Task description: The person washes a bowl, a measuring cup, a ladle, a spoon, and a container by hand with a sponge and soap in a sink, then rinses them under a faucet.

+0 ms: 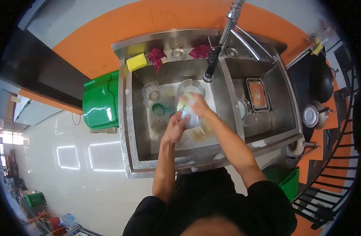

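Over the left sink basin (143,141), my left hand (175,128) is closed on the near edge of a white dish (192,120), whose exact shape is partly hidden. My right hand (197,105) is pressed against the dish's far side, fingers closed round a yellow-green sponge (182,104); it is a little blurred. Behind my hands sits a round metal bowl (193,85). A green scoop (158,109) lies to the left, with a clear plastic container (151,92) beyond it. Below the dish is a yellowish, see-through container (198,134).
A spring-hose faucet (212,63) hangs over the basin. On the back ledge are a yellow sponge block (136,62) and magenta cloths (156,57). The right basin holds a rectangular tray (258,108) of orange-brown contents. A green bin (101,100) stands left; pots (316,115) stand right.
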Motion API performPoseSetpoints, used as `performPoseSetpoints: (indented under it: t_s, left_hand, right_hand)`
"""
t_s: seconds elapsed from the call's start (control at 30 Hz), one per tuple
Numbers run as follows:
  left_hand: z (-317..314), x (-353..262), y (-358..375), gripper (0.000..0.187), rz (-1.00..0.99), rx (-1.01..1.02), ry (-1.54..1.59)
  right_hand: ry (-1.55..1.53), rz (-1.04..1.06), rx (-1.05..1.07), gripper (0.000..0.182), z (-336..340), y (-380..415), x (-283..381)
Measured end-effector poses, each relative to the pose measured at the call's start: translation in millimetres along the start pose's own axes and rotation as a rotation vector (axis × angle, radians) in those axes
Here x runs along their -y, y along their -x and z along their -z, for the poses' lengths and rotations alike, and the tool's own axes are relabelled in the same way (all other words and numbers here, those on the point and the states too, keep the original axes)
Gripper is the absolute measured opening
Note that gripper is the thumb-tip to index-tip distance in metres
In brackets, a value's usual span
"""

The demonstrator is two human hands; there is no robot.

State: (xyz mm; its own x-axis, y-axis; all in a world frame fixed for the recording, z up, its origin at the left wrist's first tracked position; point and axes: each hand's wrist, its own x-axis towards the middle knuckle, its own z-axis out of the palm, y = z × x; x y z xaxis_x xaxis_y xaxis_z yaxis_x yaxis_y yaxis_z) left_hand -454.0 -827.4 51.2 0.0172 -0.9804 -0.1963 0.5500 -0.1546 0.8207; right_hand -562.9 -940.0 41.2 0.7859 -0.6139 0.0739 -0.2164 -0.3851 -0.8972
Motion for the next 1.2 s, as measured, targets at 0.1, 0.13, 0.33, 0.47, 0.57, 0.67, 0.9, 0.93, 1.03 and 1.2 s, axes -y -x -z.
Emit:
performPoseSetpoints:
  t_s: [0.1,0.13,0.33,0.47,0.57,0.67,0.9,0.93,1.03,1.2]
  left_hand:
    - [-9,0,10,0.039,-0.133,-0.122,0.415]
    - [-7,13,9,0.039,-0.166,-0.135,0.603]
    - [13,44,0,0.038,-0.158,-0.276,0.696]
    - [27,11,5,0.039,-0.053,-0.039,0.025]
    - [16,-13,11,0.036,-0.117,-0.004,-0.065]
    - [19,-4,20,0.035,-0.086,-0.106,0.418]
    - [25,63,-10,0.023,-0.120,-0.537,0.596]
    - [15,16,18,0.021,-0.137,-0.394,0.408]
    - [32,7,24,0.027,-0.183,-0.090,-0.139]
    - [43,29,12,0.030,-0.310,0.042,0.326]
  right_hand:
    - [-0.658,-0.379,-0.371,0.036,-6,-10,-6]
    - [-0.582,-0.317,-0.616,0.038,-22,1,-7]
    - [0.328,0.239,-0.750,0.033,-69,39,8]
    - [0.356,0.418,-0.229,0.035,-22,7,40]
    - [-0.337,-0.109,-0.110,0.036,-7,-24,10]
    - [-0.941,-0.461,-0.418,0.045,-24,-5,-4]
    - [0.332,0.291,-0.682,0.033,-95,34,40]
    - [0.490,0.433,-0.560,0.034,-86,30,40]
    - [0.427,0.500,-0.114,0.036,-46,3,28]
    - [-0.491,-0.183,-0.451,0.032,-47,-14,21]
